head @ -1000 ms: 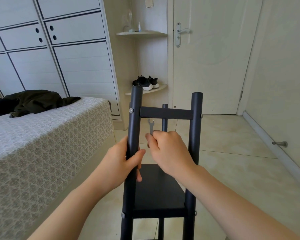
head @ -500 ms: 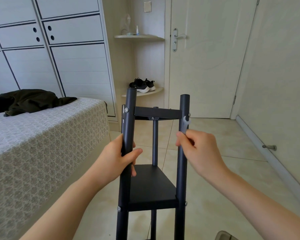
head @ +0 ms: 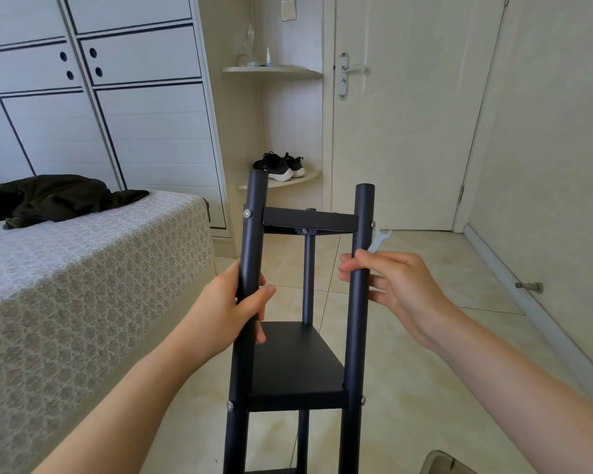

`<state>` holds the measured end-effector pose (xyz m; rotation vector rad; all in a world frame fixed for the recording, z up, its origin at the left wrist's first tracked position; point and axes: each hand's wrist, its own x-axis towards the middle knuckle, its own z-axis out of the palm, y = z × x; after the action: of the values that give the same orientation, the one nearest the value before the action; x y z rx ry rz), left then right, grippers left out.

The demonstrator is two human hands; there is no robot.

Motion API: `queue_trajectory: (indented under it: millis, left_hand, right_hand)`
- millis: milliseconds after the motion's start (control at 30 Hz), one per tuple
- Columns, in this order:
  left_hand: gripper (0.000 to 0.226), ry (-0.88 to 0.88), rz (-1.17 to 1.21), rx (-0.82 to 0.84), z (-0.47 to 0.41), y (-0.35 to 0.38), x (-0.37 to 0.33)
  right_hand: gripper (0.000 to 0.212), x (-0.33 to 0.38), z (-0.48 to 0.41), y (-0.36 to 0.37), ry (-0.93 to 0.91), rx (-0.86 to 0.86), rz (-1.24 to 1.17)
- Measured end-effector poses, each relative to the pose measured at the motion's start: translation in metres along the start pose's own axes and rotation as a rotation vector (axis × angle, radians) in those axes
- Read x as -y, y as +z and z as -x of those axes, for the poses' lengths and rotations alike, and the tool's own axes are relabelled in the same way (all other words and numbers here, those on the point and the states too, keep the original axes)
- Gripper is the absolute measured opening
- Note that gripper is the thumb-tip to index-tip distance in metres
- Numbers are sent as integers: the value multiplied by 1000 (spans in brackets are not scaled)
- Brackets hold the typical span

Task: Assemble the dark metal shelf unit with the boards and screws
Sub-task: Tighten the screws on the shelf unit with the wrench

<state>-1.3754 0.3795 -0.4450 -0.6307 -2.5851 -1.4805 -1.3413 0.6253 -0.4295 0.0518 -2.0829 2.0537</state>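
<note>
Since a second ago the right hand [head: 401,289] has swung out from between the two front posts to the outer side of the right post [head: 361,319], carrying the small wrench [head: 379,238] with it. The left hand [head: 228,311] has kept its place.

Seen from the head camera, the dark metal shelf unit [head: 297,364] stands upright on the tiled floor [head: 459,354] just in front of the person, beside the bed [head: 83,261]. The left hand's fingers are wrapped round the left post [head: 254,234] below the top board [head: 308,220], with the thumb across the front. The right hand pinches the wrench's handle between thumb and forefinger, its other fingers loosely spread behind the right post. The wrench's open end points up, close to the screw head [head: 372,224] on that post's outer face but not yet on it. A lower board [head: 297,360] sits between the posts, with screw heads at its front corners.

The frame looks stiff and fairly light, yet tall and narrow, so it would likely tip or twist under a wrench. A grip on a post near the joint being tightened, as the left hand has, seems the sound hold. The painted tubes look smooth and may slip in a loose grasp, and the thin wrench is probably easy to drop.

No brand, label or writing can be read on the unit or the tool.
</note>
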Motion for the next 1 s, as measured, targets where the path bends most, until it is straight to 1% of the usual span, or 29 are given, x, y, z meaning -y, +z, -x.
queue_trajectory:
  millis: [100,233,333,533,700,867,1000]
  left_hand:
    - [16,-28,-11,-60,-1,4,1]
    - [23,-45,-87,-121,-2,6,3]
    - [24,-56,-132,-156,-3,1,4]
    - [20,-32,-52,-134,-4,-2,4]
    - [20,-28,-7,-150,-7,-2,6]
    - [17,-39,96,-159,-10,4,4]
    - [18,-39,80,-130,-12,10,4]
  right_hand:
    - [26,0,-1,1,11,-12,-47]
    - [25,0,-1,3,7,-13,-58]
    - [24,-1,-1,5,8,-4,-63]
    - [23,-2,0,6,-26,-39,-53]
    - [23,0,2,7,-64,-51,-56]
    - [22,7,4,4,-110,-49,-53]
    - [23,8,7,2,-118,-64,-21]
